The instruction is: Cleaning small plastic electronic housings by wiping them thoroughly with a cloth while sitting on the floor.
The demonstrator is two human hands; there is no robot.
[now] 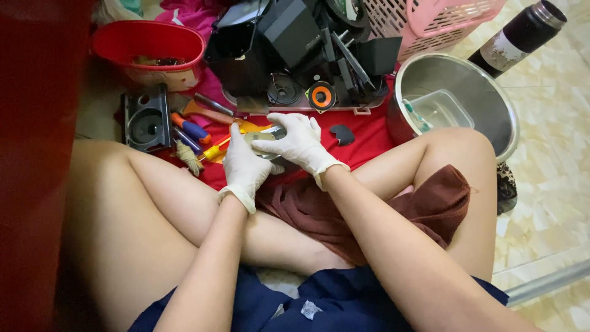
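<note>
— What do the hands have now?

— Both wear white gloves. The left hand (244,165) is curled closed around a small round metal part (268,140), gripping it from below and from the side. The right hand (299,142) lies over the top of it, with the fingers bent down on its rim. The part sits between the two palms, just above the red cloth (362,144) and in front of the crossed legs.

— Is it heavy, you think?

— I judge it is stiff and rather dense for its size, like the core of a little speaker. The bare metal looks smooth, so it may slip in gloves. The rim seems the good place to hold; the thin middle could be fragile.

— And around?

— Just beside the left hand lie screwdrivers (195,130) with coloured handles, and a black speaker box (147,120). Further back stand dark speaker parts (295,49), a red bowl (147,44), a pink basket (452,15), and a steel pot (473,86) with a clear plastic tub (439,109) inside. A dark bottle (522,34) lies on the tiles.
</note>
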